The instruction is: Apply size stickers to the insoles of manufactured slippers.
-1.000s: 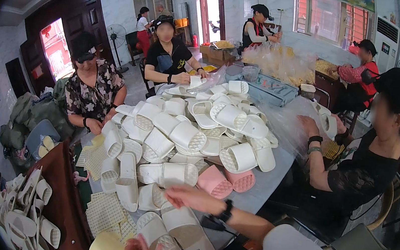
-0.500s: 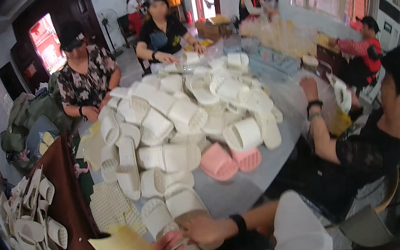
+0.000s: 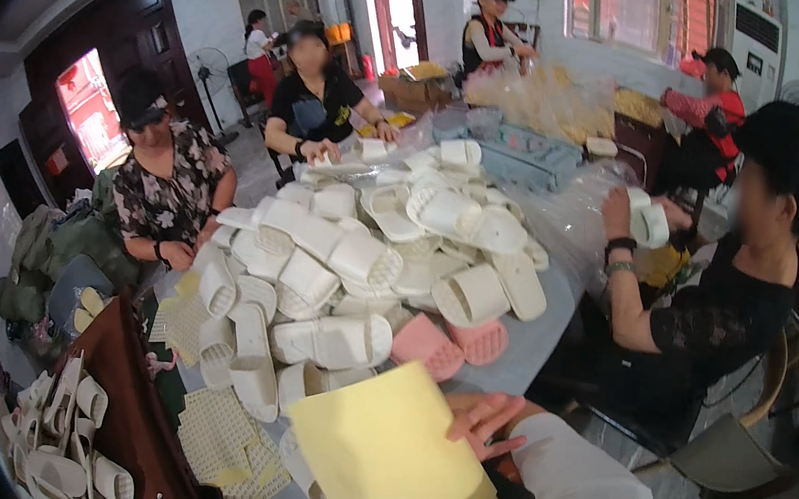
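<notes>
A plain yellow sheet of paper [image 3: 384, 444] is raised over the near edge of the table. My left hand [image 3: 488, 427] appears to grip it from underneath, fingers showing past its right edge. My right forearm reaches in behind the sheet from the white sleeve at the right, and the sheet hides that hand. Beneath its left edge a white slipper [image 3: 299, 460] shows in part. Just beyond lie white slippers [image 3: 332, 338] and a pair of pink slippers [image 3: 429, 342]. Left of the raised sheet, sheets of small labels [image 3: 218, 436] lie on the table.
A big heap of white slippers [image 3: 455, 211] covers the table's middle. Co-workers sit around it; the one at the right holds up white slippers [image 3: 645, 219]. A brown chair back [image 3: 133, 396] and more slippers [image 3: 58, 467] stand at my left. Blue trays [image 3: 523, 155] lie at the far side.
The yellow sheet has moved up and to the right with my left hand and now covers my right hand, which was on a white slipper. The co-worker at the right has raised white slippers.
</notes>
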`<state>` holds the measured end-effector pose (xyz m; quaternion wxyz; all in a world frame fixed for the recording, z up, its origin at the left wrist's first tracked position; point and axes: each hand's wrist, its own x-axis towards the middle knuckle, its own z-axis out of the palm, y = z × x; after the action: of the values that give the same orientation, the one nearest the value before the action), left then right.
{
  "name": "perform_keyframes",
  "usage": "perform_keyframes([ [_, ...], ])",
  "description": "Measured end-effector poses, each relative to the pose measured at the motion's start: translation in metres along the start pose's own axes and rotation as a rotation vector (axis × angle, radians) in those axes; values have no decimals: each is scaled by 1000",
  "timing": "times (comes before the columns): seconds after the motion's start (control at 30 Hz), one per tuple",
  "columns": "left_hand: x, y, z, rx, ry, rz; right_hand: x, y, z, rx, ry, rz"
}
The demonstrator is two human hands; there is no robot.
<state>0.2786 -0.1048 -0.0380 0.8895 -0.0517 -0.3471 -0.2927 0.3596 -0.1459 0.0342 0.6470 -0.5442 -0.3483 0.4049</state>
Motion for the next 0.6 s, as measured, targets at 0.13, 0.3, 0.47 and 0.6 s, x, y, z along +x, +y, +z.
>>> perform_keyframes([
  [0.13,17,1,12,212,68,-241,-148,8,-4,247,120,60],
  [0.3,26,11,13,184,-14,-356,-95,30,-1,310,74,101],
  [0.47,35,22,10,186,-7,-376,-108,28,-26,22,-189,123],
  [0.6,10,32,2,253,68,-311,-91,46,-17,-218,-430,143],
])
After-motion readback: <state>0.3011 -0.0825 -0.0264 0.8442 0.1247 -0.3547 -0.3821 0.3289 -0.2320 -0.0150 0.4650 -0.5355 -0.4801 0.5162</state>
